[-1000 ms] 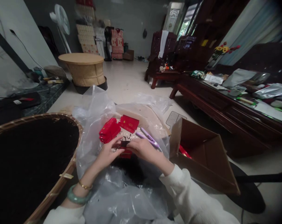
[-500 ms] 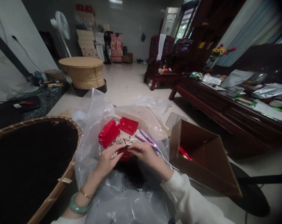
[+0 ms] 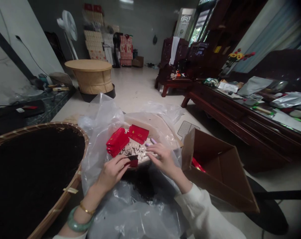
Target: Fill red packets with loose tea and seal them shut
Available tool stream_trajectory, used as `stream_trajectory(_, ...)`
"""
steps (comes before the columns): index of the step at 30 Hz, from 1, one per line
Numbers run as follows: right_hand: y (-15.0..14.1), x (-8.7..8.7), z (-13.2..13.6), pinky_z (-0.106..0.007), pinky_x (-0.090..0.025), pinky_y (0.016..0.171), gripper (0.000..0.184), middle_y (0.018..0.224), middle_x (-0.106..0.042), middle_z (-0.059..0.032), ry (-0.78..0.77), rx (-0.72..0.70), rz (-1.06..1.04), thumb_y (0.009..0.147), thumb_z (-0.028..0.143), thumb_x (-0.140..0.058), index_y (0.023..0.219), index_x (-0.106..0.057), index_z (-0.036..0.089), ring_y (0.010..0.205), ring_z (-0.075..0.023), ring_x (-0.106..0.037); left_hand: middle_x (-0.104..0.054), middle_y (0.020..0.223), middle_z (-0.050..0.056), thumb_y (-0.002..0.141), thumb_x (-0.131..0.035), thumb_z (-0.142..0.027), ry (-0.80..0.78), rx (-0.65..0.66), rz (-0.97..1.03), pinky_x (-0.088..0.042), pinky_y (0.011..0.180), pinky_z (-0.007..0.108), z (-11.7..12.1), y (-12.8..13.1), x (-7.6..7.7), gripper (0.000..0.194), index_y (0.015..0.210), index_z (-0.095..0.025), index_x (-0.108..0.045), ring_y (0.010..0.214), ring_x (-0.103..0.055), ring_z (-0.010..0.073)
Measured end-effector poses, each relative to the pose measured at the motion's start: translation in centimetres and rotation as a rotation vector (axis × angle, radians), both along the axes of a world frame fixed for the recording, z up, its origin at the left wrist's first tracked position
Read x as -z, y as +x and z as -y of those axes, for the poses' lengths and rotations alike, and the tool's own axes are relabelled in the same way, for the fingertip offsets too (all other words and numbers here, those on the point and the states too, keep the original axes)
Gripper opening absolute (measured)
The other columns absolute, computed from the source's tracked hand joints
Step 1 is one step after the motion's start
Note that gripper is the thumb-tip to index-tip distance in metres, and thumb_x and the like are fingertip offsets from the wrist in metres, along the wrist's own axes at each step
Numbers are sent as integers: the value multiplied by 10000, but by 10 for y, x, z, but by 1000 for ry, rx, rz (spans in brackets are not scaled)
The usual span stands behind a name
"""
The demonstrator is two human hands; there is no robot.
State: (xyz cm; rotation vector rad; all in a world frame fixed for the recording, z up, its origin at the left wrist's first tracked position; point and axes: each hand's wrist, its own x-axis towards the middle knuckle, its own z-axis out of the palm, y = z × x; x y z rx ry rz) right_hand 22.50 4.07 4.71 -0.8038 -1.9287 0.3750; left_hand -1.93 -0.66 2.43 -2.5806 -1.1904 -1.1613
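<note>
Near the middle of the view, my left hand (image 3: 111, 173) pinches a small red packet (image 3: 134, 163) by its side, its dark mouth facing up. My right hand (image 3: 162, 160) is off the packet, fingers apart and holding nothing. It covers most of a purple flat iron (image 3: 152, 141), whose tips show beyond the fingers. A stack of red packets (image 3: 117, 142) lies beyond my left hand, with another red packet (image 3: 138, 133) to its right. Dark curled leaves (image 3: 130, 150) are scattered before them. Below my hands a dark heap of leaves (image 3: 142, 186) lies in clear plastic (image 3: 138, 219).
A wide woven basket (image 3: 84, 136) of dark material stands at the left. To the right sits an open cardboard box (image 3: 222, 186) with something red inside. Farther back are a round wooden-topped stand (image 3: 89, 64), a wire rack (image 3: 187, 127) and a long dark table (image 3: 222, 113).
My right hand has let go of the red packet and moved right, over the purple flat iron. My left hand keeps the packet, which now shows its dark mouth. The view has shifted slightly.
</note>
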Motion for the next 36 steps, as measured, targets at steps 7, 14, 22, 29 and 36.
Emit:
stream_trajectory(7, -36, -1, 12, -342, -486, 751, 169, 911, -716, -83, 268, -150, 530, 972, 239, -538, 1039, -669, 156, 800, -193, -565, -661, 955, 66, 951, -481, -181, -42, -61, -75, -537, 710, 251, -5, 2, -1, 135, 965, -167, -614, 797, -667, 155)
stream_trajectory(14, -60, 2, 0, -368, -417, 731, 133, 736, -660, -83, 103, -92, 899, 917, 217, -631, 827, -687, 136, 852, -247, -527, -609, 890, 79, 876, -538, -186, -213, -96, -373, -503, 624, 290, -15, -4, -12, 79, 865, -171, -615, 732, -617, 204)
stream_trajectory(22, -58, 9, -2, -354, -434, 721, 172, 806, -664, -86, 94, -109, 883, 948, 223, -581, 863, -698, 129, 813, -228, -544, -618, 857, 72, 837, -507, -113, -317, -61, -278, -518, 649, 311, -17, 0, -17, 95, 866, -171, -576, 749, -622, 214)
stream_trajectory(29, -46, 5, 0, -334, -474, 837, 201, 1034, -651, -111, -33, -159, 617, 921, 249, -631, 1087, -672, 145, 986, -225, -564, -700, 1070, 103, 840, -620, -323, -551, -2, 297, -596, 736, 329, -17, -2, -5, 470, 1273, -185, -501, 832, -709, 207)
stream_trajectory(36, -44, 5, -1, -319, -462, 769, 134, 883, -592, -94, -128, -228, 598, 925, 182, -597, 876, -709, 128, 876, -204, -537, -744, 950, 90, 689, -727, -358, -812, -65, 640, -612, 706, 333, -14, 7, 4, 546, 1189, -161, -634, 685, -710, 192)
